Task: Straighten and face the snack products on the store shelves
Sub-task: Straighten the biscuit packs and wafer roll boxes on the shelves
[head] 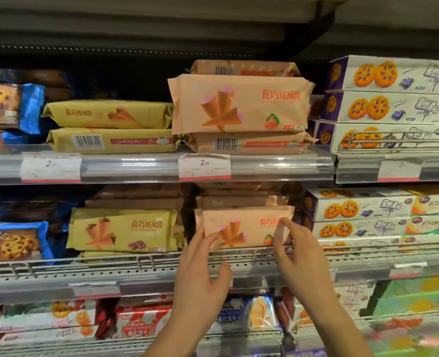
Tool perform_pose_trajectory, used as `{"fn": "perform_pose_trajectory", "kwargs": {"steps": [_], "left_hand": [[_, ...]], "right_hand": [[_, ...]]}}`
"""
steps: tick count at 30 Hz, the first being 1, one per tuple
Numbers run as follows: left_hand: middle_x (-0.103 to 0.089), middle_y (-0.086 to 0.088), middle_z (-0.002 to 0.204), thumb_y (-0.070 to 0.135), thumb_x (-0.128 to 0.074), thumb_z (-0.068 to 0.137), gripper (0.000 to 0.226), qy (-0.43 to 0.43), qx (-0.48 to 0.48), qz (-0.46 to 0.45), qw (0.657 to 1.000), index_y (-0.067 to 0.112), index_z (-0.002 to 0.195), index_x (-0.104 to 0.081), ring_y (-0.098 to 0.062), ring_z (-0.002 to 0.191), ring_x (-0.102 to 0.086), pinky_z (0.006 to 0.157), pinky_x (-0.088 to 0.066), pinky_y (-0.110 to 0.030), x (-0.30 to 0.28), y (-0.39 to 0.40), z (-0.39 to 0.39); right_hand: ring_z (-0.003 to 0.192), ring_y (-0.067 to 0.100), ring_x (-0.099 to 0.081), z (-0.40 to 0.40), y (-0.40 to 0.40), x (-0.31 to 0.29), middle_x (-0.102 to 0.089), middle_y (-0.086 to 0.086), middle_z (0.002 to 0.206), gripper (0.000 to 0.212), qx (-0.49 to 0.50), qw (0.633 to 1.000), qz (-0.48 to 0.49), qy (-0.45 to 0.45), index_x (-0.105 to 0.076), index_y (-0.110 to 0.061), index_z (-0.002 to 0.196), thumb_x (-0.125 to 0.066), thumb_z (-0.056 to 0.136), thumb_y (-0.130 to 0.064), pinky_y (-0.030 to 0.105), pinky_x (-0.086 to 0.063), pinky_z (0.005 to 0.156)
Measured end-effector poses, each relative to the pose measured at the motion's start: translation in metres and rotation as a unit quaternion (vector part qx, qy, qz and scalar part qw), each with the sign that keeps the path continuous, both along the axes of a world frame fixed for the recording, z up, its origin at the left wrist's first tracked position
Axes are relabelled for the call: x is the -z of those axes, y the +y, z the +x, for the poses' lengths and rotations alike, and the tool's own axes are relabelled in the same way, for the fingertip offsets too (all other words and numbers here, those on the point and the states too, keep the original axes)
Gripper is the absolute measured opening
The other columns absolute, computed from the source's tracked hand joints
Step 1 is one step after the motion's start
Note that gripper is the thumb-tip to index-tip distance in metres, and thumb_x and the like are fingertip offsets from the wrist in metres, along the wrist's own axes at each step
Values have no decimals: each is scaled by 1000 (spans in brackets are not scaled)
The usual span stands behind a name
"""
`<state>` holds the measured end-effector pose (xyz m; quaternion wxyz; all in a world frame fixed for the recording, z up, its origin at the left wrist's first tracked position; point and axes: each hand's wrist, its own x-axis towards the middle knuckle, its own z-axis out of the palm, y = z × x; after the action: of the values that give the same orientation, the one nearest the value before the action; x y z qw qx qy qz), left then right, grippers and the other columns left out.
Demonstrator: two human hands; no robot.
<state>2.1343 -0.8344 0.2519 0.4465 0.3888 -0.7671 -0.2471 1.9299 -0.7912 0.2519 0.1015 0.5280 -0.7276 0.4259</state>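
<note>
A peach-coloured cone-snack pack stands upright, face out, at the front of the middle shelf. My left hand touches its lower left corner with straight fingers, the thumb spread below the shelf rail. My right hand touches the pack's right end with fingertips near the red lettering. On the shelf above, a matching peach pack stands face out between flat-lying peach packs. Yellow cone-snack packs stand to the left.
Blue chocolate-chip cookie packs fill the far left. White and purple cookie boxes are stacked on the right on both shelves. A clear price rail with tags runs under the upper shelf. Wafer packs sit on the lowest shelf.
</note>
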Motion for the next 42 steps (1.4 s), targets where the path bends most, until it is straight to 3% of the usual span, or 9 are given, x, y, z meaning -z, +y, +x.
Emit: {"fn": "perform_pose_trajectory", "kwargs": {"steps": [5, 8, 10, 14, 17, 24, 27, 34, 42], "left_hand": [[-10, 33, 162, 34, -58, 94, 56, -19, 7, -16, 1000, 59, 139, -35, 6, 148, -15, 114, -41, -43, 9, -3, 3], [-7, 31, 163, 37, -57, 94, 56, -37, -1, -8, 999, 42, 147, -39, 4, 148, -18, 113, -41, -41, 14, -5, 7], [-7, 32, 163, 43, -52, 92, 58, -40, -4, -5, 999, 43, 148, -37, 2, 148, -20, 110, -45, -43, 18, -6, 12], [-8, 31, 163, 39, -52, 97, 61, -61, 5, -17, 998, 43, 154, -31, 9, 149, -8, 122, -24, -30, 27, 0, 34], [-13, 31, 162, 36, -52, 98, 58, -75, -9, -46, 996, 38, 153, -35, 10, 148, -8, 120, -11, -19, 38, 4, 63], [-17, 14, 167, 35, -47, 96, 57, -141, -85, -108, 981, 27, 152, -39, -12, 155, -10, 124, -19, -39, 79, -16, 158], [-15, 7, 168, 33, -48, 95, 59, -164, -131, -129, 969, 24, 152, -39, -19, 156, -7, 123, -19, -45, 82, -29, 202], [-16, -2, 168, 31, -48, 95, 61, -181, -229, -117, 949, 18, 153, -38, -25, 157, -5, 123, -22, -53, 97, -60, 297], [-2, -9, 170, 33, -48, 90, 79, -265, -266, -50, 926, 12, 160, -21, -32, 156, 4, 120, -23, -61, 121, -94, 373]], "right_hand": [[122, 26, -54, -3, 3, 5, -58, 8, 134, 52, -14, 1000, 24, 7, -49, -15, 144, -62, 94, -23, 39, -46, 98], [141, 33, -39, 4, 9, 10, -43, 16, 152, 60, 4, 1000, 31, 0, -43, -17, 149, -63, 93, -23, 49, -39, 111], [146, 37, -31, 11, 12, 14, -36, 19, 156, 60, 12, 1000, 12, 17, -44, -15, 148, -65, 92, -20, 54, -35, 115], [138, 33, -41, 35, 18, 18, -49, 13, 146, 41, -17, 996, -62, 58, -57, -10, 134, -55, 94, -20, 49, -38, 110], [130, 30, -51, 67, 18, 24, -58, 9, 139, 48, -79, 992, -64, 76, -61, -10, 130, -45, 91, -32, 43, -40, 106], [140, 25, -43, 161, -15, 56, -48, 5, 151, 52, -224, 960, 9, 166, -54, -15, 143, -46, 94, -34, 45, -33, 116], [142, 25, -39, 185, -33, 68, -47, 5, 152, 58, -187, 967, 54, 163, -48, -18, 147, -46, 93, -37, 54, -35, 115], [136, 36, -45, 209, -46, 89, -52, 15, 145, 61, -89, 986, 46, 134, -61, -5, 134, -43, 86, -39, 63, -35, 111], [139, 44, -41, 249, -48, 98, -46, 26, 148, 58, -20, 989, 4, 148, -53, 11, 135, -56, 81, -8, 59, -35, 114]]}}
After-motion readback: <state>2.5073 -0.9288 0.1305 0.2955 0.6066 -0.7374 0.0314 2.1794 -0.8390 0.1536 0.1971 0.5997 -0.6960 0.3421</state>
